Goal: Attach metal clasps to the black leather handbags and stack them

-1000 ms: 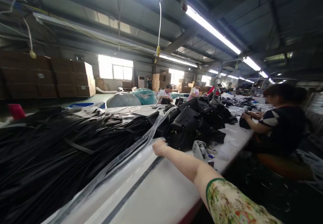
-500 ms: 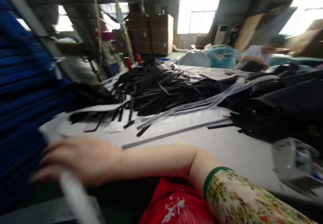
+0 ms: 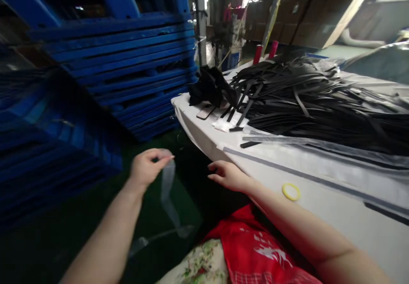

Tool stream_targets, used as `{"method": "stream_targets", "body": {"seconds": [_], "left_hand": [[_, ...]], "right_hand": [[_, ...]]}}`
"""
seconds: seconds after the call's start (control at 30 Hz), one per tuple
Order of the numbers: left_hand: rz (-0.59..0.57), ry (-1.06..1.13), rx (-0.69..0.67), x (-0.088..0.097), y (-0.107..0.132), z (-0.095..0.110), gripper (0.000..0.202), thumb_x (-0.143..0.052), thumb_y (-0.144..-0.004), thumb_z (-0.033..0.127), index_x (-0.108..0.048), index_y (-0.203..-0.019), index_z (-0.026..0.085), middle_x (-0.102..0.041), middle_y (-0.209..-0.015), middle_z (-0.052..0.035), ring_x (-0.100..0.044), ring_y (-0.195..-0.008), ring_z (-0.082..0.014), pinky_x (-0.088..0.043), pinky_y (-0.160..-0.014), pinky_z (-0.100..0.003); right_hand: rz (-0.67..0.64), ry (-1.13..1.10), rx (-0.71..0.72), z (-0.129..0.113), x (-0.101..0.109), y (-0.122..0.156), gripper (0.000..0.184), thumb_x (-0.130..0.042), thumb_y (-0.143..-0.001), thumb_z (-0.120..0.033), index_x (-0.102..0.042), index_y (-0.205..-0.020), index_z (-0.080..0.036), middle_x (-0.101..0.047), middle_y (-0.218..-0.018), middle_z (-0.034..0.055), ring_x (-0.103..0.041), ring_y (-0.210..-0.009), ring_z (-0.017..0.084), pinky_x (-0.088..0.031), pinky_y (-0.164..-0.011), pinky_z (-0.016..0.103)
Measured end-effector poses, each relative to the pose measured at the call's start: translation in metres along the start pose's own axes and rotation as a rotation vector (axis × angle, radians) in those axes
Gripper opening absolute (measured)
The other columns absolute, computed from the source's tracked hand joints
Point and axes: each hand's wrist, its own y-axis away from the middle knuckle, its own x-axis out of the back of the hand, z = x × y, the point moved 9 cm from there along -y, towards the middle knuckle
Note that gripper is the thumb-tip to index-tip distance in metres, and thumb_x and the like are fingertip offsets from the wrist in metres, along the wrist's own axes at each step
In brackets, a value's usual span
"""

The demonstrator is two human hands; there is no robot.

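In the head view my left hand [image 3: 147,168] pinches the end of a clear plastic strip [image 3: 168,181] between thumb and fingertips. The strip hangs slack below the hand, and its lower part bends over the dark green floor. My right hand [image 3: 229,176] is just off the near table edge, apart from the strip. Its fingers are slightly curled with a gap to the thumb, and nothing shows in them. On the tabletop beside my right forearm lies a yellow ring [image 3: 291,192]. A long grey strip [image 3: 271,160] runs along the white table [image 3: 322,215].
Blue pallets [image 3: 134,66] are stacked on the left, beyond the table corner. A large heap of black strips [image 3: 319,100] covers the table's far side. A crumpled black cloth [image 3: 212,88] and a phone [image 3: 206,112] lie at the corner. Two red cones [image 3: 257,55] stand behind.
The view has swung left towards the pallets. My left hand has come into sight holding the plastic strip. My right hand, earlier stretched left with a whitish strip at it, is now apart from it.
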Motion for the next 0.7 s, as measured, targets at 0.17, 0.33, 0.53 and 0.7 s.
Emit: {"method": "stream_targets", "body": {"seconds": [0.17, 0.33, 0.53, 0.7], "left_hand": [[-0.421, 0.481, 0.094, -0.121, 0.028, 0.012, 0.028, -0.078, -0.068, 0.034, -0.061, -0.059, 0.013, -0.064, -0.065, -0.0034, -0.059, -0.062, -0.0138, -0.048, -0.060, -0.025], [-0.427, 0.575, 0.149, -0.161, 0.032, 0.031, 0.033, -0.081, -0.064, 0.036, -0.058, -0.057, 0.013, -0.060, -0.059, -0.0021, -0.054, -0.053, -0.0104, -0.042, -0.050, -0.021], [-0.663, 0.658, 0.356, -0.194, 0.051, 0.019, 0.041, -0.069, -0.074, 0.049, -0.069, -0.093, 0.013, -0.068, -0.068, -0.0052, -0.060, -0.050, -0.0152, -0.045, -0.046, -0.025], [-0.399, 0.573, 0.276, -0.189, 0.029, -0.003, 0.034, -0.062, -0.078, 0.047, -0.069, -0.070, 0.015, -0.073, -0.089, -0.0091, -0.067, -0.087, -0.0215, -0.051, -0.083, -0.031]], "right_hand": [[-0.062, -0.335, -0.077, 0.024, -0.011, 0.019, 0.064, -0.075, -0.070, -0.045, -0.056, -0.123, -0.017, -0.067, -0.105, 0.0077, -0.060, -0.068, 0.013, -0.050, -0.063, 0.027], [-0.136, -0.592, -0.163, 0.038, -0.037, 0.025, 0.051, -0.055, -0.081, -0.062, -0.069, -0.084, -0.012, -0.063, -0.062, 0.0025, -0.056, -0.056, 0.012, -0.047, -0.058, 0.025], [-0.089, -0.504, -0.145, 0.046, -0.033, 0.025, 0.045, -0.051, -0.086, -0.055, -0.069, -0.079, -0.014, -0.067, -0.065, 0.0044, -0.061, -0.060, 0.014, -0.049, -0.061, 0.026], [0.063, 0.143, -0.340, 0.103, 0.052, 0.025, 0.022, -0.058, -0.085, -0.030, -0.069, -0.100, -0.020, -0.072, -0.092, 0.0042, -0.066, -0.076, 0.016, -0.049, -0.073, 0.026]]}}
